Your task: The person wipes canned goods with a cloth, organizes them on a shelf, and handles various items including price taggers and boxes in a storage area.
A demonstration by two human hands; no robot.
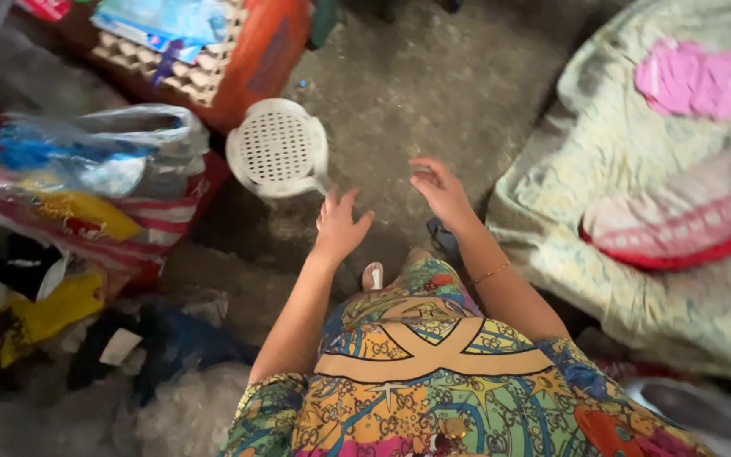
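white plastic stool [278,149], round perforated seat seen from above, standing on a grey concrete floor [433,93].

head view, hands: left hand [338,227], fingers spread and empty, fingertips just short of the stool's near right edge; not touching as far as can be told. right hand [440,188], fingers loosely curled, thumb and forefinger near each other, nothing held, hanging over bare floor to the right of the stool.

relation: stool lies ahead and to the left of both hands; left hand is the nearer, right hand well apart from it. seat is round, so no long axis; a leg shows at the lower right, closest to the left hand.

surroundings: plastic bags [86,169] of packaged goods on the left; an egg tray [205,72] on an orange container top left; patterned cloth bundle [636,195] with a pink patch on the right; sandal [372,275] beneath a multicoloured dress [433,372].
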